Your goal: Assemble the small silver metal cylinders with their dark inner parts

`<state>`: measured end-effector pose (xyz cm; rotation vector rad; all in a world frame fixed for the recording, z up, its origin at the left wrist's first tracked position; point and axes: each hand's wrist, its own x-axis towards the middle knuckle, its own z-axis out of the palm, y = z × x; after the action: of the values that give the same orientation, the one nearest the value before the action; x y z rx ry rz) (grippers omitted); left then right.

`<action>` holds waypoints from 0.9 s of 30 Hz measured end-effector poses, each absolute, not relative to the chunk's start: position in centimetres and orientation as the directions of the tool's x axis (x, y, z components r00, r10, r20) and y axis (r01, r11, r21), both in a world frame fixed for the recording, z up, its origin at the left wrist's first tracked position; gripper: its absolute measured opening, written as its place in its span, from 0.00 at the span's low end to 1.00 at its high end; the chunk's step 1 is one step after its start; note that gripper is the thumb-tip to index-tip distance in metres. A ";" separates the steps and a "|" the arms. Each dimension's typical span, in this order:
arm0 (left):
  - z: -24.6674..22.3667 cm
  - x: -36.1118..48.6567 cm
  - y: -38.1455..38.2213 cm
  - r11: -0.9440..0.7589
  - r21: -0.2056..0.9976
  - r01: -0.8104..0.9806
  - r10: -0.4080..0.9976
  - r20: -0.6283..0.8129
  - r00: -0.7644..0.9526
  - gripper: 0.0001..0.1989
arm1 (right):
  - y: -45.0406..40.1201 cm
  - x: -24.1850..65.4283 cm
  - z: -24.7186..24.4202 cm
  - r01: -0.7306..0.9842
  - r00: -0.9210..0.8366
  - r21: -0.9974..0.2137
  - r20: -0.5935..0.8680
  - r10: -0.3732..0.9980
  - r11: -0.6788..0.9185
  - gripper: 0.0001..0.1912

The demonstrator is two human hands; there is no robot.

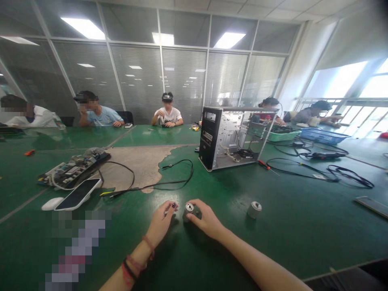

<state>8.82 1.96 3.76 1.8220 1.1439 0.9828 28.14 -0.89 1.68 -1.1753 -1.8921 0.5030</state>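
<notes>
Gripping a grey metal cylinder (189,209) between the thumb and fingers of our right hand (207,218), we have it upright at the near middle of the green table (218,258). Our left hand (161,219) is just to the left of it, fingers curled in towards the thumb, with a small dark piece (173,205) at the tips; we cannot tell what it is, or whether it is firmly pinched. To the right, apart from our hands, we see a second cylinder (254,210) standing on the table. Farther back, right of the middle, an open computer case (207,139) stands with its black front towards the left, and a screwdriver (264,164) lies by its near right corner. On the left, we have a white-edged phone (79,195) near a circuit board (74,167). At the far right sits a blue basket (324,137), while co-workers sit along the far side.
</notes>
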 end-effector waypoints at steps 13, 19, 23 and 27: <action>3.4 8.6 2.0 -0.319 0.872 0.372 0.926 0.203 0.319 0.15 | 3.9 40.8 -1.2 0.750 0.506 -0.639 0.389 0.770 -0.170 0.17; 3.3 8.2 2.2 -0.322 0.881 0.346 0.927 0.220 0.302 0.14 | 4.0 41.8 -2.1 0.747 0.548 -0.596 0.299 0.782 -0.296 0.18; 3.3 8.0 2.3 -0.354 0.856 0.377 0.920 0.246 0.305 0.14 | 3.9 41.4 -2.1 0.769 0.534 -0.562 0.303 0.790 -0.304 0.24; 3.0 7.7 2.7 -0.358 0.841 0.406 0.925 0.261 0.276 0.14 | 3.4 40.1 -1.0 0.837 0.479 -0.493 0.452 0.753 -0.237 0.34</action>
<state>7.74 2.66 2.96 1.8961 1.1965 1.0178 40.07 3.37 -1.02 -2.0285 -1.3110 -0.1549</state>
